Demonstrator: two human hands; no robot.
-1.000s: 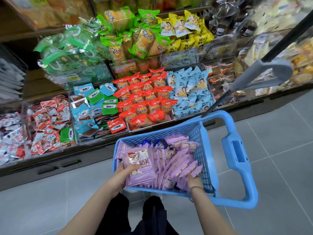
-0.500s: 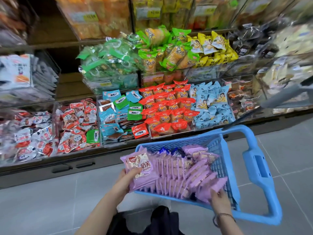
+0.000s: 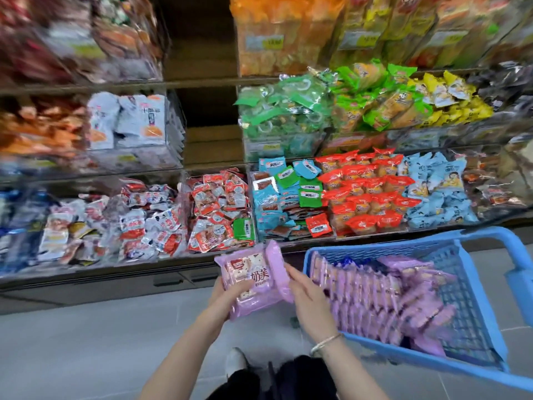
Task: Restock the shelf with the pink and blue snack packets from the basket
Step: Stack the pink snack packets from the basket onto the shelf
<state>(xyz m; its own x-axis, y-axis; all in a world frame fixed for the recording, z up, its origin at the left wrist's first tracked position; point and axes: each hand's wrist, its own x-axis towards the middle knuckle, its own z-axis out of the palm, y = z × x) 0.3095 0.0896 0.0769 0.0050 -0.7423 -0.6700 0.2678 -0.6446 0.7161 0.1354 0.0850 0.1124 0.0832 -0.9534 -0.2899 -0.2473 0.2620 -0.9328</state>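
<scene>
Left hand [image 3: 223,293], right hand [image 3: 310,295], fingers [image 3: 291,273] gripping pink packets [image 3: 253,277]

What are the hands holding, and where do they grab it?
A bunch of pink packets: left hand grips the bottom-left edge, right hand holds the right side.

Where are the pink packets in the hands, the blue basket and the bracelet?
pink packets [image 3: 253,281]: head view, printed front.
blue basket [image 3: 427,249]: head view, far mesh wall.
bracelet [image 3: 324,343]: head view, band across the wrist.

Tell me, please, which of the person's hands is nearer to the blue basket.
Right. The right hand is just beside the left wall of the blue basket; the left hand grips the pink packets from their far side, farther off.
</scene>
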